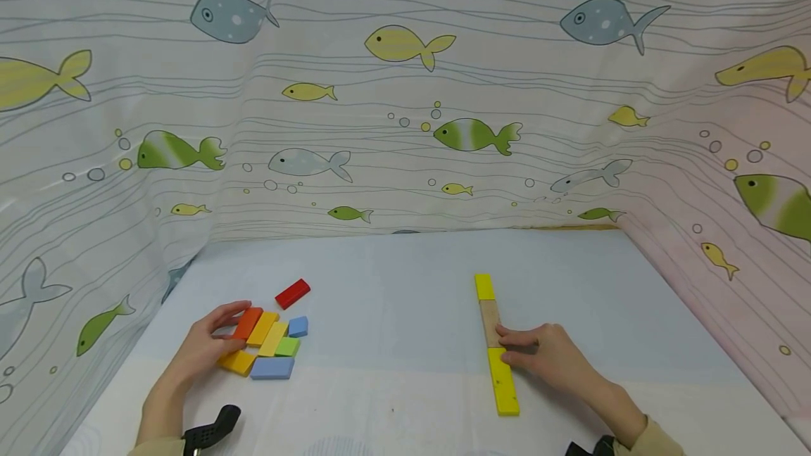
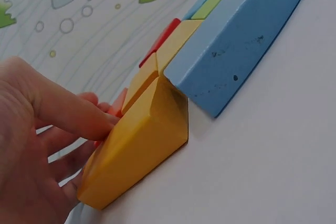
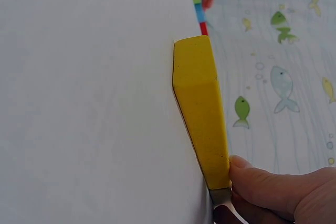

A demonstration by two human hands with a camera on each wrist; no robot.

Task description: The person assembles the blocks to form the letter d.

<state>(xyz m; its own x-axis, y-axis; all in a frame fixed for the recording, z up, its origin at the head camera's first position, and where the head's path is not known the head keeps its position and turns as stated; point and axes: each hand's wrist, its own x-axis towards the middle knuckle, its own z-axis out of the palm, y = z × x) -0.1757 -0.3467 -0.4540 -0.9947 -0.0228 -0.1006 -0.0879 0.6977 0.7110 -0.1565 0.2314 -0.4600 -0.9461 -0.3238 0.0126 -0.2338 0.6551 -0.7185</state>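
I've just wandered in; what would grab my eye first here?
The fish-patterned cloth filling the head view's upper half. Below, at the table's left, the left hand touches a bright block cluster; at right, the right hand touches a straight block row, yellow at both ends.

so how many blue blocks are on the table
2: the long blue block on the near side of the green block, the small blue block on its far side.
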